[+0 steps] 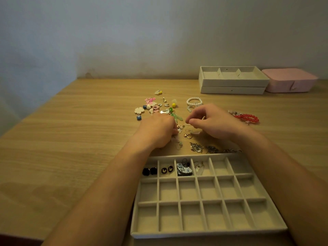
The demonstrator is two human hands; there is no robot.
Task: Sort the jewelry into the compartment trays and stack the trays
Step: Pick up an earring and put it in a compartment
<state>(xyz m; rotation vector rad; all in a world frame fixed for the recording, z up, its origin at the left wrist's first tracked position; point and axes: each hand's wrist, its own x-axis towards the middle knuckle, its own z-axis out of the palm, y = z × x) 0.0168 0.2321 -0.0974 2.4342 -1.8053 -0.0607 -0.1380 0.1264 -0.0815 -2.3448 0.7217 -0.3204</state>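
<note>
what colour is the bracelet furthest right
The bracelet is red; the head view shows it best.

Two hands pick through loose jewelry on a light wooden bench, just behind a beige felt-lined compartment tray.

The left hand lies knuckles-up, fingers curled down into a pile of small mixed earrings; what they hold is hidden. Close beside it, the right hand pinches a small gold-coloured piece between thumb and forefinger. A white pearl bracelet and a red bead bracelet lie farther back. Four compartments in the tray's far row hold earrings. Two stacked beige trays stand at the far right beside a pink box.
</note>
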